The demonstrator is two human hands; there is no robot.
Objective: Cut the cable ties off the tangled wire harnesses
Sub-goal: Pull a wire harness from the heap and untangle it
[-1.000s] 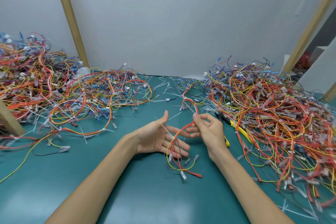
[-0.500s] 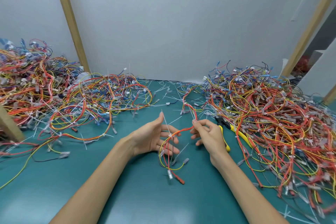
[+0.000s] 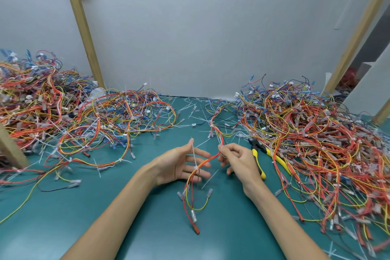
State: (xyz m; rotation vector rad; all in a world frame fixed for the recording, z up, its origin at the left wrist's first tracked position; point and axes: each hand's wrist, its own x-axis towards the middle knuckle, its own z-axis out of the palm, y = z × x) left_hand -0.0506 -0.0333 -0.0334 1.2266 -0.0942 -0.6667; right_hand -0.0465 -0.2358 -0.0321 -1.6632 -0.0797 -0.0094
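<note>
A thin harness of red, orange and yellow wires (image 3: pixel 191 194) hangs between my hands above the green table (image 3: pixel 130 213). My right hand (image 3: pixel 236 159) pinches it between thumb and forefinger near its upper part. My left hand (image 3: pixel 179 163) is spread flat, palm up, under the wires where a white cable tie (image 3: pixel 194 155) sticks up from the bundle. The harness runs back to a big tangled pile (image 3: pixel 306 133) on the right. Yellow-handled cutters (image 3: pixel 272 157) lie on the table just right of my right hand.
Another tangled wire pile (image 3: pixel 88 120) fills the left and back left. Cut white tie scraps (image 3: pixel 190 110) litter the table at the back. Wooden posts (image 3: pixel 82 27) lean against the grey wall, with another wooden post (image 3: pixel 354 36) on the right.
Both hands have shifted slightly away from me with the harness. The loose wire ends now hang lower and straighter below my left hand.
</note>
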